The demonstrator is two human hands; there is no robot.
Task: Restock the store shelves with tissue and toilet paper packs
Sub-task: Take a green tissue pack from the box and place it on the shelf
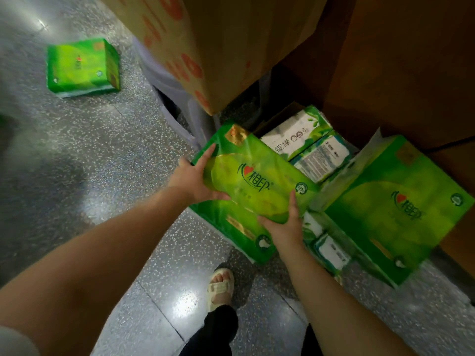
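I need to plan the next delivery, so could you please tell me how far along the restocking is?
No shelf is visible, so nothing looks done. Both hands, left and right, hold one green plastic-wrapped tissue pack. Several packs remain on the floor, including a stray green pack.

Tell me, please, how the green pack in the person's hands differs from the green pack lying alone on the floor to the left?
The held green pack is tilted, gripped at two ends by the left hand and right hand, above other packs. The lone green pack lies flat on the floor, untouched. Both share the same green wrapper.
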